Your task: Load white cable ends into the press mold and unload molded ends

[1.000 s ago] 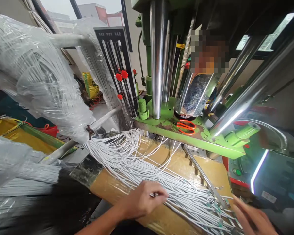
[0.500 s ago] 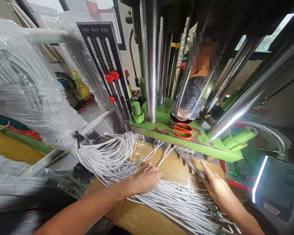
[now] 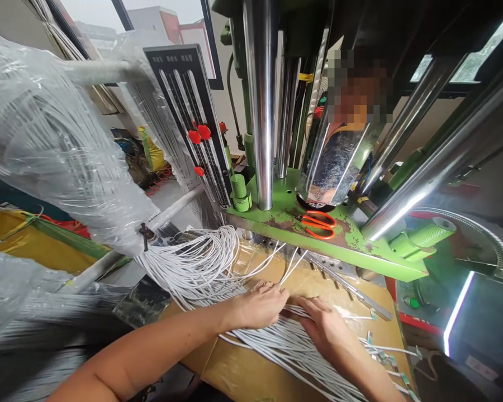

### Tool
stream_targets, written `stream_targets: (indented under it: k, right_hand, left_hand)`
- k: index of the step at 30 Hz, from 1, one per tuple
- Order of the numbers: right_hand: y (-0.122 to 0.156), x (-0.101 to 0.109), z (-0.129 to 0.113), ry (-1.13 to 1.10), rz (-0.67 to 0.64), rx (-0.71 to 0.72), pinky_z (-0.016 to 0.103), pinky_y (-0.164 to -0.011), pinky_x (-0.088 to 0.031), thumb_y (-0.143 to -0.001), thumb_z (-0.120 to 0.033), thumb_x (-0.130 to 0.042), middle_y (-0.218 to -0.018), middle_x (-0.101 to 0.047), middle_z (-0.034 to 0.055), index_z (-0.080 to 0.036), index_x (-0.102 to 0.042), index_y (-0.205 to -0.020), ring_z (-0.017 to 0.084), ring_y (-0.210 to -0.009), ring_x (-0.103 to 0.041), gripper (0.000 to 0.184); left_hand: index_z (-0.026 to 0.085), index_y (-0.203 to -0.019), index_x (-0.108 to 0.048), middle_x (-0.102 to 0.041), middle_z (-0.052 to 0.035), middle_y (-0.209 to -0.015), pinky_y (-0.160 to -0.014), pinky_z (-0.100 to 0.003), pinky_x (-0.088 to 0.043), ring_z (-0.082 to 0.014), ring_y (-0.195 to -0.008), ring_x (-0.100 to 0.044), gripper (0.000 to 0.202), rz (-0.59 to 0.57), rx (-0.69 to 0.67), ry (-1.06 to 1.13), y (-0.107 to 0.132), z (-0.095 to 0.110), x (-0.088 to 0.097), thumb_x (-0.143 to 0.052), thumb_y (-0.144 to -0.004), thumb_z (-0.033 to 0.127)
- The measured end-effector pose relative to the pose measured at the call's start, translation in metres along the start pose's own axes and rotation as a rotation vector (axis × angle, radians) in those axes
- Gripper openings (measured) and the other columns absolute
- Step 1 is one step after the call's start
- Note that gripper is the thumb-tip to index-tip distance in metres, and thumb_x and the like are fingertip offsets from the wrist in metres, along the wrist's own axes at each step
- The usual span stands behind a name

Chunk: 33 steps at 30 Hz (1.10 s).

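White cables (image 3: 201, 254) run in a thick bundle across brown cardboard (image 3: 222, 368), with small connectors on their ends at the lower right. My left hand (image 3: 262, 304) is closed over some of these cables, its fingertips at the strands that lead up to the press edge. Close beside it, my right hand (image 3: 324, 324) curls round part of the same bundle, thumb and fingers partly hidden. Beyond the right hand, a metal bar (image 3: 356, 290) lies slanted on the cardboard, reaching back under the green press plate (image 3: 360, 257).
Orange-handled scissors (image 3: 318, 223) lie on the press plate. Steel columns (image 3: 265, 111) rise from it. A black slotted panel (image 3: 188, 111) with red knobs stands behind the bundle. Plastic-wrapped cables (image 3: 67, 145) hang at left. A dark box (image 3: 484, 329) with a light strip stands at right.
My right hand has left the metal bar and moved left onto the cables beside my left hand. The bar now rests on the cardboard. My left hand stays on the cables.
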State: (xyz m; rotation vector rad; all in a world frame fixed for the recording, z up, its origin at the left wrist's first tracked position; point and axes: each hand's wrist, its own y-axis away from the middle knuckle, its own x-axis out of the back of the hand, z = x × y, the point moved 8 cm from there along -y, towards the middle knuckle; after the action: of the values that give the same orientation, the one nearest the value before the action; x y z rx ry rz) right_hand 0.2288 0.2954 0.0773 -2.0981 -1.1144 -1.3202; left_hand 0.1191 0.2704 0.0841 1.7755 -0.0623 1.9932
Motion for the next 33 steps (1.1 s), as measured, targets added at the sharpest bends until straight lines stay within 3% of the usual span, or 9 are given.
stream_targets:
  k: [3,7,9,12,15,18,21,28,33]
  right_hand:
    - [-0.005,0.005,-0.009,-0.036,-0.046,-0.036,0.037,-0.090,-0.049,-0.085,-0.014,-0.049,-0.112,-0.069,0.0065,-0.024,-0.062,-0.122,0.025,-0.103,-0.062,0.041]
    - [0.012,0.036,0.002,-0.072,-0.071,-0.076,0.033,-0.080,-0.050,-0.092,-0.024,-0.045,-0.096,-0.072,0.0053,-0.026,-0.068,-0.106,0.023,-0.091,-0.066,0.028]
    - [0.027,0.053,0.009,-0.077,-0.057,-0.102,0.031,-0.078,-0.049,-0.092,-0.028,-0.044,-0.094,-0.072,0.0036,-0.027,-0.068,-0.101,0.021,-0.089,-0.066,0.026]
    - [0.048,0.060,0.021,-0.181,-0.127,-0.183,0.031,-0.074,-0.048,-0.088,-0.029,-0.050,-0.094,-0.073,0.0011,-0.030,-0.067,-0.108,0.021,-0.085,-0.067,0.027]
    - [0.057,0.046,0.024,-0.386,-0.215,-0.193,0.031,-0.082,-0.049,-0.090,-0.041,-0.053,-0.105,-0.073,0.0008,-0.032,-0.068,-0.114,0.021,-0.094,-0.067,0.030]
    - [0.054,0.028,0.012,-0.408,-0.244,-0.124,0.032,-0.086,-0.047,-0.095,-0.042,-0.046,-0.105,-0.074,0.0024,-0.031,-0.072,-0.109,0.021,-0.097,-0.066,0.032]
    - [0.051,0.014,-0.011,-0.274,-0.309,-0.045,0.029,-0.076,-0.047,-0.096,-0.032,-0.046,-0.094,-0.074,0.0004,-0.032,-0.074,-0.099,0.018,-0.086,-0.067,0.028]
    - [0.063,0.012,-0.030,0.066,-0.227,0.128,0.024,-0.059,-0.042,-0.096,-0.023,-0.049,-0.079,-0.070,-0.0036,-0.032,-0.068,-0.104,0.014,-0.071,-0.066,0.023]
    - [0.057,0.002,-0.048,0.242,-0.037,0.221,0.034,-0.068,-0.046,-0.083,-0.009,-0.055,-0.074,-0.068,0.0014,-0.020,-0.065,-0.091,0.020,-0.067,-0.063,0.017]
  left_hand:
    - [0.017,-0.088,-0.064,-0.067,-0.0090,-0.095,-0.081,-0.033,-0.049,-0.0245,-0.090,-0.064,0.016,0.078,0.003,0.098,0.008,-0.007,0.015,-0.053,-0.078,0.015]
    - [0.017,-0.085,-0.063,-0.065,-0.0062,-0.097,-0.090,-0.030,-0.044,-0.0207,-0.095,-0.059,0.019,0.300,-0.158,0.242,0.033,-0.002,0.054,-0.052,-0.073,0.008]
    - [0.016,-0.092,-0.064,-0.066,-0.0055,-0.094,-0.085,-0.027,-0.044,-0.0191,-0.089,-0.059,0.019,0.271,-0.222,0.383,0.042,0.003,0.057,-0.054,-0.077,0.011]
    - [0.017,-0.094,-0.065,-0.063,-0.0006,-0.076,-0.062,-0.022,-0.044,-0.0127,-0.064,-0.057,0.016,0.004,-0.207,0.752,0.044,0.012,0.033,-0.054,-0.087,0.026]
    - [0.017,-0.079,-0.063,-0.058,0.0022,-0.066,-0.048,-0.019,-0.038,-0.0078,-0.045,-0.050,0.022,-0.239,-0.065,1.100,0.043,0.017,-0.001,-0.049,-0.090,0.031]
    - [0.017,-0.076,-0.064,-0.060,0.0022,-0.066,-0.047,-0.018,-0.038,-0.0074,-0.044,-0.049,0.015,-0.331,0.003,1.227,0.040,0.024,-0.022,-0.057,-0.084,0.027]
    - [0.017,-0.075,-0.069,-0.060,0.0022,-0.061,-0.046,-0.018,-0.036,-0.0084,-0.047,-0.048,0.012,-0.436,-0.099,1.212,0.040,0.045,-0.036,-0.062,-0.079,0.025]
    - [0.016,-0.094,-0.066,-0.060,0.0031,-0.067,-0.043,-0.017,-0.033,-0.0079,-0.048,-0.047,0.019,-0.259,0.071,1.266,0.044,0.045,-0.047,-0.054,-0.082,0.023]
    - [0.013,-0.063,-0.063,-0.047,0.0043,-0.052,-0.044,-0.019,-0.025,-0.0073,-0.049,-0.039,0.013,-0.104,0.058,1.180,0.041,0.043,-0.039,-0.061,-0.074,0.020]
